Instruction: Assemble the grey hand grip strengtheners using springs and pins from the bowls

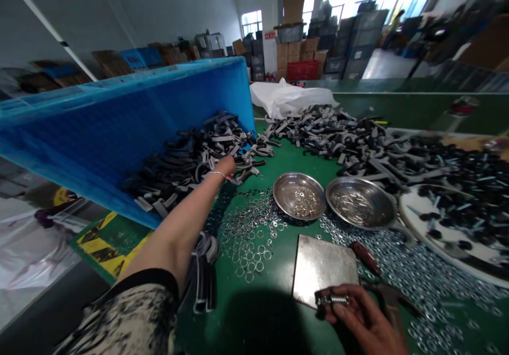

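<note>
My left hand [227, 166] reaches in among grey-and-black handle-like parts [222, 137] at the mouth of a tipped blue crate [178, 87]. Its fingers are hidden, so I cannot tell whether they hold one. My right hand [363, 312] is closed on a small dark part with a silver coil spring [339, 300], held over the near edge of a flat metal plate [326, 265]. Close by lie a red-handled tool [365, 257] and a hammer [392, 294], partly hidden by the right hand. Several more handle-like parts [204, 280] lie below my left forearm.
Two steel bowls, one with small rings [283, 185] and one with small pins [338, 185], stand mid-table. Loose metal rings [248, 254] and nuts [413, 270] cover the green tabletop around them. A white tray [413, 211] of black-headed bolts stands right. Grey parts [338, 132] are heaped behind.
</note>
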Motion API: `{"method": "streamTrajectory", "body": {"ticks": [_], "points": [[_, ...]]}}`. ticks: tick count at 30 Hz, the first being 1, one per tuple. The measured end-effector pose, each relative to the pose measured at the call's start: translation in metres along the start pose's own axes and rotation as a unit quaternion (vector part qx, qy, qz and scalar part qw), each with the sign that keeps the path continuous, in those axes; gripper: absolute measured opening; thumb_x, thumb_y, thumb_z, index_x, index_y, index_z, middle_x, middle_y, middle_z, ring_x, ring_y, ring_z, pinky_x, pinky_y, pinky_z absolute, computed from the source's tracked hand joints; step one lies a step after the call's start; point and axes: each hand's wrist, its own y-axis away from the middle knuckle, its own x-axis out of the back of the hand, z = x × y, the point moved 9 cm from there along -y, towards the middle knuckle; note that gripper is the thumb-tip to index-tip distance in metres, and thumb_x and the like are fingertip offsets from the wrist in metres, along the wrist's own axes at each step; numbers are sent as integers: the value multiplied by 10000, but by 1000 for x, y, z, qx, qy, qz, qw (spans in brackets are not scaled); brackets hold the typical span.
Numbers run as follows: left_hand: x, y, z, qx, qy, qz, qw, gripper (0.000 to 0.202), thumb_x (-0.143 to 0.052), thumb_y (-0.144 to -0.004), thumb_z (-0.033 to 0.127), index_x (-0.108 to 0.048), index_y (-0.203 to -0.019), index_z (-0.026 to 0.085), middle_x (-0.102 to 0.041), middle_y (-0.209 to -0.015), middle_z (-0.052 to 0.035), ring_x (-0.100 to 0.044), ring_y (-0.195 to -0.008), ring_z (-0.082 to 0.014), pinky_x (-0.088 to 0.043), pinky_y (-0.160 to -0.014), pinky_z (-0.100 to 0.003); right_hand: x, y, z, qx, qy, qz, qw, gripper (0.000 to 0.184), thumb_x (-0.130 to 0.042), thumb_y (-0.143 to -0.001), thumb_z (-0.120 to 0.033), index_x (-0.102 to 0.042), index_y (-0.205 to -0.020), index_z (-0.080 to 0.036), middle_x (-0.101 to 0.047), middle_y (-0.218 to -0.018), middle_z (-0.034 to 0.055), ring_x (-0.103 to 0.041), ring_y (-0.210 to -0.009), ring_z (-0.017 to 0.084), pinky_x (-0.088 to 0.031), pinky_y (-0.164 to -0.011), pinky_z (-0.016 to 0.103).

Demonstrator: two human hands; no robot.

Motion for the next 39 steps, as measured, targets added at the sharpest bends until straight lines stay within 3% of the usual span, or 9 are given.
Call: {"method": "streamTrajectory", "body": {"ticks": [5, 9, 14, 18, 20, 26, 32, 37, 39], "points": [[30, 68, -37, 30, 238, -22, 970, 408, -429, -970, 64, -423, -1376, 25, -692, -1090, -183, -720, -871, -193, -597, -816, -365, -2, 12, -5, 32, -16, 15, 999, 296, -703, -836, -519, -650, -1012, -288, -732, -976, 40, -699, -893, 238, -524, -869, 367], [22, 176, -26, -25, 631, -2, 775, 517, -508, -934, 92, -398, -1438, 138, -652, -1208, -133, -704, -996, -192, -562, -963, -407, 0, 24, -10, 59, 18, 48, 997, 313, -708, -826, -516, -629, -991, -262, -711, -910, 30, -685, -854, 226, -524, -815, 349], [-68, 308, 41, -74, 761, -204, 611, 801, -590, -711, 21, -409, -1461, 238, -608, -1250, -106, -674, -965, -224, -549, -949, -480, -6, 37, -20, 93, 139, -11, 986, 286, -657, -853, -494, -635, -973, -235, -686, -889, 35, -655, -827, 225, -512, -767, 350], [-128, 360, 100, -87, 800, -309, 507, 828, -623, -651, 55, -453, -1428, 287, -592, -1132, -83, -532, -702, -100, -488, -633, -263, -3, 45, -29, 113, 212, -22, 971, 260, -635, -867, -476, -629, -968, -236, -682, -865, 32, -646, -818, 232, -492, -745, 354], [-144, 370, 122, -86, 790, -325, 512, 705, -683, -740, 148, -479, -1401, 285, -580, -1013, -53, -436, -609, -61, -362, -548, -210, 0, 51, -32, 115, 203, -16, 972, 260, -625, -878, -475, -618, -988, -239, -688, -882, 34, -659, -832, 236, -495, -762, 359], [-149, 372, 147, -160, 659, -263, 686, 360, -690, -826, 266, -558, -1151, 185, -611, -892, -22, -566, -745, -118, -423, -685, -247, 3, 70, -30, 97, 76, 14, 992, 262, -675, -870, -466, -615, -998, -245, -715, -939, 45, -694, -880, 231, -519, -812, 352], [-171, 364, 140, -102, 654, -238, 711, 426, -765, -765, 384, -516, -1055, 194, -556, -735, 52, -476, -544, -67, -354, -503, -187, -3, 73, -9, 76, -122, 44, 989, 239, -726, -853, -429, -617, -974, -255, -729, -946, 28, -709, -816, 198, -528, -803, 347], [-182, 369, 152, -75, 658, -231, 713, 405, -705, -818, 494, -578, -1021, 168, -592, -689, 39, -380, -435, -42, -284, -427, -184, -9, 73, -10, 109, -142, 105, 978, 231, -751, -837, -389, -642, -1000, -267, -700, -1036, 7, -658, -874, 159, -501, -821, 291], [-179, 368, 155, -86, 635, -202, 741, 351, -680, -843, 464, -624, -1021, 166, -653, -752, 10, -444, -461, -54, -336, -454, -193, -8, 74, -12, 105, -121, 145, 976, 243, -751, -831, -404, -641, -1001, -269, -692, -962, -8, -634, -827, 149, -494, -769, 265]]}}
